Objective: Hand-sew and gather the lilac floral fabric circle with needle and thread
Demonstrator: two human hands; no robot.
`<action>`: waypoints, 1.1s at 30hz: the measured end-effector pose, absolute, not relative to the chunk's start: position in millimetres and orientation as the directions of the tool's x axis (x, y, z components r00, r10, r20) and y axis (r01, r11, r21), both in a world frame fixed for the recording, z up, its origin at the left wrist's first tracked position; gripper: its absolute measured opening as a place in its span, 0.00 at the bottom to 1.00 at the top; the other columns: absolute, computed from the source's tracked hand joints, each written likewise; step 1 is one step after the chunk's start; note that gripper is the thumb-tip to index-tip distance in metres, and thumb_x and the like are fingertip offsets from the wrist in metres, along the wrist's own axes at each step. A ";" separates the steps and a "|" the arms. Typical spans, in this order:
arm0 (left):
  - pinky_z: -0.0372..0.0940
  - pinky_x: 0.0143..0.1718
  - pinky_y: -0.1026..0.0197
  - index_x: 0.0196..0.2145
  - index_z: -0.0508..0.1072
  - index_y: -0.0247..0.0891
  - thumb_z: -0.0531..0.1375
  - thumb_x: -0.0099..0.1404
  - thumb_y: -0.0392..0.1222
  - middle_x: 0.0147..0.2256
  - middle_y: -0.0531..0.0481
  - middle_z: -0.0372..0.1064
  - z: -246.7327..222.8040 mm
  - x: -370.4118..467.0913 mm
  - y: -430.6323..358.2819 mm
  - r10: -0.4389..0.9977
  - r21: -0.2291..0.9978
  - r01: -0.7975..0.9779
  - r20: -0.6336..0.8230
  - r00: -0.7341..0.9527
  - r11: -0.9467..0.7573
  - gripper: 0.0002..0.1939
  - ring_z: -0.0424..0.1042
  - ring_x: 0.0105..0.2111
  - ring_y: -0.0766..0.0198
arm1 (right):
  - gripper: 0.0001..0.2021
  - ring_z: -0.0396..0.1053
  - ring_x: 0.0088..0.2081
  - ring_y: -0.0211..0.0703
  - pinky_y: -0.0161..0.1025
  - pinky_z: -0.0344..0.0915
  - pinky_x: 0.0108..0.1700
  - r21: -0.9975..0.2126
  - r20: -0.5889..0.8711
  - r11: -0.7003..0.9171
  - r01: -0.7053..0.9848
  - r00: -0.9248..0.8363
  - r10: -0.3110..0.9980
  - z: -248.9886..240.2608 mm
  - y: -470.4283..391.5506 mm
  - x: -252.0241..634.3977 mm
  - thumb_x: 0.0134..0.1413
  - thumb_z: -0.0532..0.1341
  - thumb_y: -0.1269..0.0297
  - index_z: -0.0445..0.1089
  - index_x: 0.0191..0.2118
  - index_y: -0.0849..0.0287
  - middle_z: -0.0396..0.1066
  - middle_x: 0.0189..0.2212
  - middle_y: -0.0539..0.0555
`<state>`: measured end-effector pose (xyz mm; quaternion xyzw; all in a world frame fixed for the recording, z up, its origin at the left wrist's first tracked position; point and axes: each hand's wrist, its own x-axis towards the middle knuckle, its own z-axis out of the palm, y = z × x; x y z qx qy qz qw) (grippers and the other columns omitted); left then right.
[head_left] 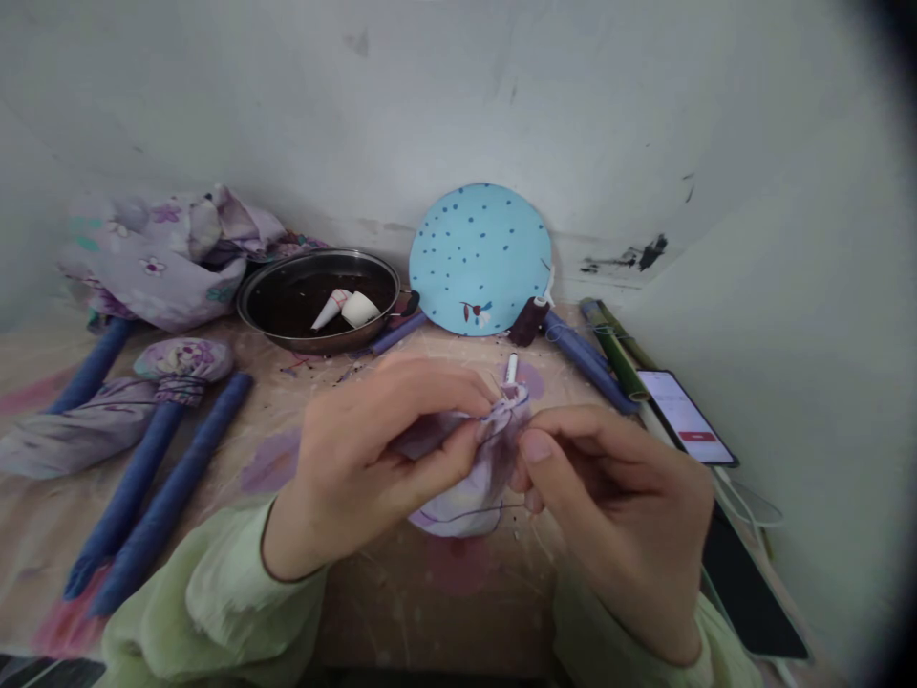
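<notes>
A piece of pale purple cloth (458, 502) with a dark thread line along its edge hangs gathered between my hands, above the table. My left hand (387, 459) pinches its bunched upper edge between thumb and fingers. Close on the right, my right hand (608, 506) has thumb and forefinger pressed together against the cloth's side. Whatever sits between those fingertips is too small to make out. Just behind the gathered edge shows a small white stick-like object (511, 368). A loose dark thread crosses the lower cloth.
Against the wall lean a round blue dotted board (479, 258) and a dark thread spool (530, 322). A metal pan (287, 330) holds white pieces. Left are blue wrapped rods (172, 497) and floral cloth (164, 258); right, a bamboo piece (620, 354), a phone (688, 420) and a dark device (752, 583).
</notes>
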<state>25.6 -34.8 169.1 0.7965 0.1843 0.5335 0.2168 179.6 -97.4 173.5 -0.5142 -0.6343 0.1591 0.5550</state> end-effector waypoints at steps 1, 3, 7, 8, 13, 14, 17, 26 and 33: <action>0.71 0.40 0.57 0.38 0.72 0.42 0.63 0.55 0.28 0.34 0.52 0.75 169.0 25.9 -34.7 0.521 0.541 0.056 0.771 0.367 -0.839 0.14 0.74 0.35 0.62 | 0.06 0.62 0.15 0.30 0.28 0.61 0.17 -0.768 0.544 0.419 0.484 0.150 0.825 173.2 -97.6 179.3 0.50 0.60 0.75 0.68 0.26 0.59 0.66 0.16 0.45; 0.71 0.40 0.57 0.37 0.72 0.43 0.63 0.55 0.28 0.34 0.52 0.75 168.7 27.0 -35.1 0.505 0.529 0.048 0.775 0.379 -0.847 0.14 0.74 0.35 0.61 | 0.06 0.61 0.15 0.30 0.28 0.61 0.17 -0.759 0.561 0.420 0.497 0.172 0.810 171.9 -97.9 178.6 0.50 0.60 0.75 0.68 0.25 0.59 0.65 0.16 0.45; 0.71 0.39 0.56 0.36 0.73 0.44 0.62 0.56 0.30 0.33 0.52 0.76 168.6 29.4 -34.8 0.502 0.519 0.063 0.777 0.379 -0.852 0.12 0.75 0.34 0.61 | 0.05 0.63 0.16 0.31 0.30 0.63 0.19 -0.756 0.568 0.426 0.497 0.173 0.805 169.4 -96.0 179.8 0.50 0.60 0.74 0.69 0.27 0.59 0.67 0.16 0.45; 0.71 0.39 0.56 0.36 0.73 0.44 0.62 0.57 0.30 0.33 0.52 0.76 168.6 29.5 -34.1 0.512 0.531 0.062 0.770 0.382 -0.845 0.12 0.75 0.35 0.60 | 0.05 0.65 0.18 0.32 0.31 0.64 0.22 -0.761 0.565 0.424 0.491 0.181 0.805 169.3 -94.6 181.4 0.50 0.60 0.74 0.70 0.28 0.58 0.68 0.18 0.45; 0.70 0.37 0.59 0.36 0.72 0.44 0.61 0.57 0.30 0.32 0.52 0.76 170.0 27.9 -28.1 0.494 0.535 0.058 0.727 0.476 -0.843 0.10 0.74 0.34 0.61 | 0.04 0.70 0.38 0.41 0.39 0.66 0.43 -0.792 0.525 0.404 0.457 0.175 0.833 170.7 -83.0 196.0 0.52 0.60 0.69 0.72 0.34 0.56 0.73 0.33 0.51; 0.70 0.38 0.59 0.36 0.72 0.43 0.61 0.57 0.30 0.32 0.52 0.76 170.5 27.7 -27.1 0.475 0.518 0.065 0.719 0.508 -0.853 0.10 0.74 0.34 0.62 | 0.03 0.70 0.38 0.41 0.39 0.65 0.42 -0.800 0.499 0.402 0.446 0.121 0.858 171.0 -80.6 199.2 0.53 0.60 0.68 0.72 0.33 0.57 0.73 0.33 0.51; 0.70 0.38 0.61 0.36 0.72 0.41 0.60 0.59 0.31 0.32 0.51 0.76 172.1 28.3 -25.3 0.429 0.469 0.090 0.693 0.579 -0.879 0.09 0.74 0.33 0.64 | 0.04 0.68 0.32 0.39 0.38 0.65 0.37 -0.833 0.413 0.372 0.410 0.012 0.911 171.7 -75.5 206.0 0.52 0.61 0.68 0.72 0.28 0.58 0.72 0.27 0.49; 0.67 0.32 0.67 0.35 0.71 0.39 0.59 0.60 0.32 0.31 0.52 0.75 168.0 32.9 -19.4 0.478 0.533 0.118 0.613 0.629 -0.838 0.05 0.73 0.30 0.67 | 0.06 0.66 0.30 0.35 0.33 0.64 0.33 -0.928 0.258 0.233 0.291 0.049 0.965 162.0 -65.2 210.6 0.54 0.60 0.64 0.70 0.29 0.59 0.69 0.26 0.47; 0.67 0.38 0.67 0.35 0.70 0.34 0.59 0.61 0.32 0.33 0.50 0.73 169.7 29.7 -23.8 0.453 0.795 -0.049 0.394 0.800 -0.605 0.03 0.72 0.34 0.68 | 0.07 0.64 0.26 0.31 0.30 0.68 0.30 -0.863 0.079 0.140 -0.485 0.144 0.986 162.9 -46.6 222.5 0.55 0.59 0.63 0.65 0.28 0.58 0.63 0.27 0.47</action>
